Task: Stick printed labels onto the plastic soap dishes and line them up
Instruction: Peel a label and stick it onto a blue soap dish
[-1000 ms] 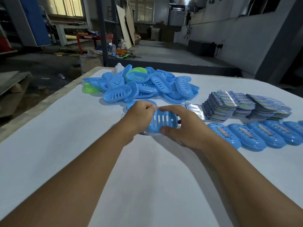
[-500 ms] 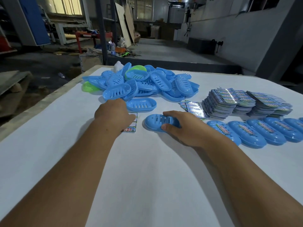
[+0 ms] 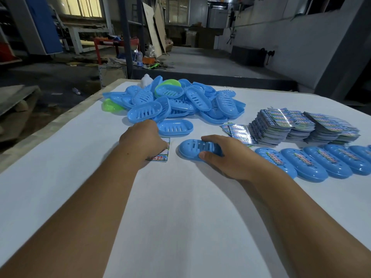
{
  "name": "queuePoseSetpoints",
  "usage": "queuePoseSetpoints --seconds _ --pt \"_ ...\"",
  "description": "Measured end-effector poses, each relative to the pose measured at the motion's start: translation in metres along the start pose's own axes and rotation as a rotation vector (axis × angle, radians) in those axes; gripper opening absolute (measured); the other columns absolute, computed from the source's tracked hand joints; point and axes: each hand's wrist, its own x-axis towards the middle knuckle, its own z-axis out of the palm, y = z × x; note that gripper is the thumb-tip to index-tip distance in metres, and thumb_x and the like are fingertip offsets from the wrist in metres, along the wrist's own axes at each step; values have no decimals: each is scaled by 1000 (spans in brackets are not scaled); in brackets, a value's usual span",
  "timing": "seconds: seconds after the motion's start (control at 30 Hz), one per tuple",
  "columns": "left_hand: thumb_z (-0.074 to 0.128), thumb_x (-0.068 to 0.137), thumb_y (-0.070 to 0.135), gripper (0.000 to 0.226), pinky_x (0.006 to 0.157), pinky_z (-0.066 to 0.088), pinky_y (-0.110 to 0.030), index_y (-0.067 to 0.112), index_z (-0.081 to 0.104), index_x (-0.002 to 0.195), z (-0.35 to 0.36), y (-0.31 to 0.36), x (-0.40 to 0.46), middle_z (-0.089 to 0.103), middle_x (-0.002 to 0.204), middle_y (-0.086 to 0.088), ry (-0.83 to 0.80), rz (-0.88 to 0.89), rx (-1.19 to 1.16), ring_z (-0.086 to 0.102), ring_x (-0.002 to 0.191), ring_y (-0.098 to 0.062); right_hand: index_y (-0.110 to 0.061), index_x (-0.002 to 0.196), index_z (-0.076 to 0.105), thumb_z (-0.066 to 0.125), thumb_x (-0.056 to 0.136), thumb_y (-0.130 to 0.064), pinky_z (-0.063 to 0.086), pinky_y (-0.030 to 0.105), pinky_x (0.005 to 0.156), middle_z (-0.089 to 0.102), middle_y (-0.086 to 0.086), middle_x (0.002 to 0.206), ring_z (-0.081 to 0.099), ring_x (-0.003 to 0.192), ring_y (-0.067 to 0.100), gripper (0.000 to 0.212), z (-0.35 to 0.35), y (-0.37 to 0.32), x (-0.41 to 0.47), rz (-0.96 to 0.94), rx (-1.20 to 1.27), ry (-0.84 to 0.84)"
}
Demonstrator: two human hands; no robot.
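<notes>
Mid-labelling imo: right hand [image 3: 226,155] grips upside-down blue soap dish [image 3: 192,150], left hand [image 3: 143,140] covers a label [image 3: 163,153], grip unclear; next, stick it on w/ care.

Dim workshop: grey wall [image 3: 291,35], barred window [image 3: 84,6], leaning boards [image 3: 155,27].

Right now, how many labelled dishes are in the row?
5 labelled blue plastic soap dishes, side by side at the right, and one cut by the frame edge. More may continue out of view.
</notes>
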Motion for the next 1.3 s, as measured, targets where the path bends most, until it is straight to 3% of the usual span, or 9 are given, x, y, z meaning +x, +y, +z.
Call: queuePoseSetpoints --seconds 0.4,0.5,0.63,0.73,0.8,0.87,1.03,1.13,1.3 --pt "82 74 39 49 83 55 -35 27 61 118 -6 4 -1 66 103 3 -43 -18 -54 66 92 -20 -35 145 48 57 94 -57 45 41 104 59 -5 139 54 125 21 57 -1 -3 -1 21 -7 -18" --pt "86 72 25 60 76 55 -32 30 58 125 -10 8 -1 61 118 2 -46 -20 -268 65 91 -17 -37 146 46 60 91 -58 46 42 105 58 -6 140 54 123 21 60 -2 -5 -3 35 32 -14" --pt "91 68 18 68 67 56 -30 33 56 125 -14 24 -9 61 106 8 -8 74 -787 67 86 -11 -30 136 59 65 88 -57 43 39 108 60 -10 137 52 126 16 55 -1 -13 -3 -1 97 197" --pt "91 67 14 70 73 61 -34 30 55 125 -7 38 -17 66 104 7 0 130 -989 71 88 -12 -33 105 74 69 87 -54 48 21 78 71 -24 96 61 88 -8 28 4 -23 -3 4 335 347" --pt "91 69 14 65 75 62 -36 29 56 123 1 43 -20 70 106 2 -9 149 -1054 73 89 -14 -33 92 74 73 87 -44 41 18 56 73 -11 73 55 57 -3 13 6 -29 -3 -12 562 261" --pt "90 71 15 57 76 62 -38 29 59 117 5 45 -20 73 103 0 -15 143 -1104 74 86 -15 -31 95 70 76 88 -32 36 16 49 74 -6 68 49 48 2 9 6 -33 -2 -2 691 186" --pt "77 86 29 29 61 59 -25 31 58 109 1 46 -14 76 92 1 -37 43 -1083 75 71 -9 -25 115 68 72 92 -23 48 35 71 77 6 82 63 71 14 23 0 -26 2 97 755 280" --pt "73 82 20 38 45 45 -11 29 59 116 -3 44 -14 75 78 5 -57 20 -999 68 59 0 -21 123 67 68 95 -22 51 36 73 77 0 79 63 72 13 28 -2 -21 6 157 702 359" --pt "78 73 19 54 63 47 -22 36 58 121 -3 42 -21 74 88 5 -102 58 -876 69 68 -2 -24 117 64 67 96 -19 56 34 78 75 -14 70 70 74 6 22 -2 -18 7 162 720 386"
